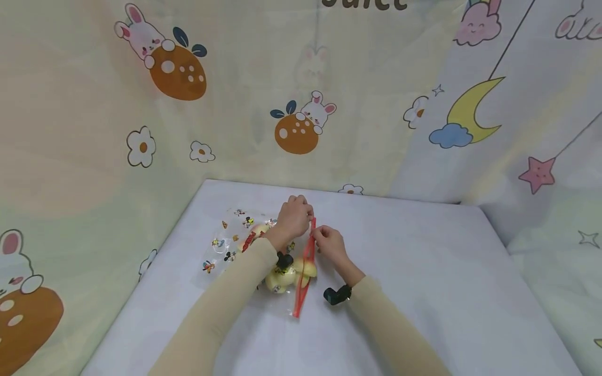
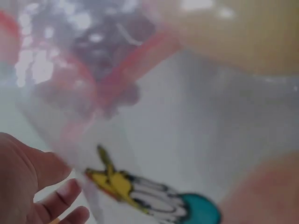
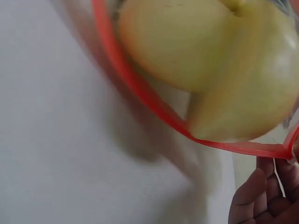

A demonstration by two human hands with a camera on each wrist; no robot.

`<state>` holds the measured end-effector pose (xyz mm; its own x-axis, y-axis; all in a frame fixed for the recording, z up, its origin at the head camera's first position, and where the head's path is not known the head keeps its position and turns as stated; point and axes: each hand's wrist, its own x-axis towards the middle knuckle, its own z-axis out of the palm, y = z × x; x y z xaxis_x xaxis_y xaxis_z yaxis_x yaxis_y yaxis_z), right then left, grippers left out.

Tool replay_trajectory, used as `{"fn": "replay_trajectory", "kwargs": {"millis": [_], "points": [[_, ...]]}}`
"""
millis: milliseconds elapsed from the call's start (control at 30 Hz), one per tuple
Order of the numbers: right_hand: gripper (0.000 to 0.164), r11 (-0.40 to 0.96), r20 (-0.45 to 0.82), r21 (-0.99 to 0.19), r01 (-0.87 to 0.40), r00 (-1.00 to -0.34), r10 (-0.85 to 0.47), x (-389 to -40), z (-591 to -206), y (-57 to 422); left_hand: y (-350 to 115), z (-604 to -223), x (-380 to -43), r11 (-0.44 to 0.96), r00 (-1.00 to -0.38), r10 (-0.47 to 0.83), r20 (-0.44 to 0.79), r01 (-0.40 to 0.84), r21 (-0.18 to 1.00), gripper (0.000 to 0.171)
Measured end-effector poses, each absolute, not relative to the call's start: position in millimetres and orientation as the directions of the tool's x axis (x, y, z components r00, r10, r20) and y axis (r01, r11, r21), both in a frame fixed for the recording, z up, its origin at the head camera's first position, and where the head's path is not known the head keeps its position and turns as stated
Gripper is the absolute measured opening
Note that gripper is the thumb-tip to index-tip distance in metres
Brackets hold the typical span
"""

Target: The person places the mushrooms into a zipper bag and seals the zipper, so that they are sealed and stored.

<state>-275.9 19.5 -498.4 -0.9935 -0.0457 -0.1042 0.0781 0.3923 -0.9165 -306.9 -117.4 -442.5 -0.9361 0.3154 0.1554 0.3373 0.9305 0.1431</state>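
Note:
A clear zip bag (image 1: 218, 245) printed with cartoon figures lies on the table, its red zip edge (image 1: 308, 256) facing right. Several pale yellow, round, fruit-like things (image 1: 280, 278) are inside; one of them (image 3: 177, 42) bulges at the mouth, where the red edges stand apart. My left hand (image 1: 293, 216) reaches over the bag and pinches its edge near the far end of the zip. At that same end, my right hand (image 1: 330, 244) pinches the red strip between thumb and fingers. The left wrist view is blurred by the plastic.
The bag and both hands are over a white-covered table (image 1: 423, 261). Behind it hangs a pale curtain (image 1: 244, 104) printed with rabbits, flowers and a moon. Dark cameras (image 1: 337, 295) are strapped to both wrists.

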Motion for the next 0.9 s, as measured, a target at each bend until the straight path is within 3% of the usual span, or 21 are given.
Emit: {"fn": "replay_trajectory", "kwargs": {"millis": [600, 900], "points": [[0.022, 0.433, -0.164, -0.897, 0.095, -0.979, -0.125, -221.7, -513.0, 21.5, -121.5, -446.1, -332.7, 0.943, -0.967, 0.237, 0.097, 0.252, 0.219, 0.012], [0.023, 0.466, -0.203, -0.883, 0.052, -0.938, -0.280, -175.0, -518.8, 26.4, -127.0, -450.4, -336.9, 0.931, -0.976, 0.201, 0.086, 0.217, 0.294, 0.013]]}}
